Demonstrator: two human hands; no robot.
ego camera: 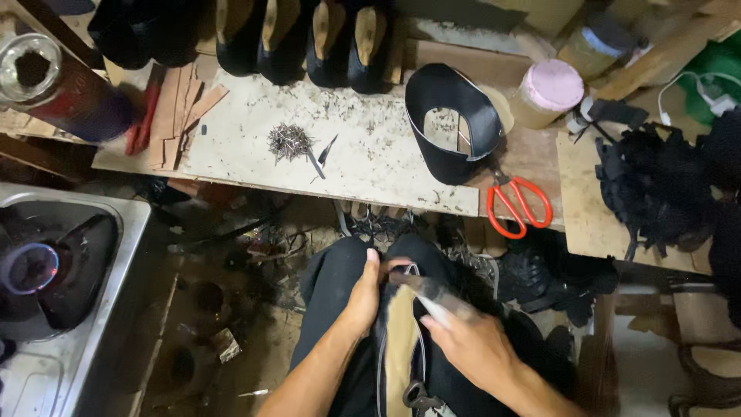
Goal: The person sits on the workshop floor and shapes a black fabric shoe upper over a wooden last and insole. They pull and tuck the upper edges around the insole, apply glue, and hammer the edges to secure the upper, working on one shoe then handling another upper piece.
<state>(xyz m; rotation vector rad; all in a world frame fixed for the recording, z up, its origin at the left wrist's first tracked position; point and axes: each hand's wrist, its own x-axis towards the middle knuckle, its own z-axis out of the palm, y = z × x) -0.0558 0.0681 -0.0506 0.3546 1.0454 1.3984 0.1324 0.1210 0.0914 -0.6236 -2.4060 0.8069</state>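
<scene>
- Two hands are seen low in the view, over the person's lap, which is clad in dark trousers.
- A shoe [401, 340], sole side up with a tan insole and black upper, is held on the lap between both hands.
- The left hand [363, 297] is wrapped around the shoe's left side, its fingers [373, 259] clenched on the black upper near the toe.
- The right hand [471, 344] is closed on a metal tool [428, 292], which is laid across the shoe's toe end; the tool is blurred, so its kind cannot be told.
- A pile of small nails [289, 141] is scattered on the pale tabletop [370, 162] above the lap, with a thin dark blade just beside it.
- A black leather upper [451, 123], curved into an open loop, is stood on the tabletop's right part.
- Red-handled scissors [519, 202] are laid just below that loop, partly over the tabletop's edge.
- A row of black shoes [301, 38] with tan insoles is lined up at the far edge.
- A pink-lidded jar [548, 93] is placed right of the loop.
- Strips of tan board [181, 112] are stacked at the left end, near a dark can with a glass top.
- A burner [35, 266] with a bluish flame is set in a steel tray at the lower left.
- A heap of black scraps [656, 185] is piled at the right.
</scene>
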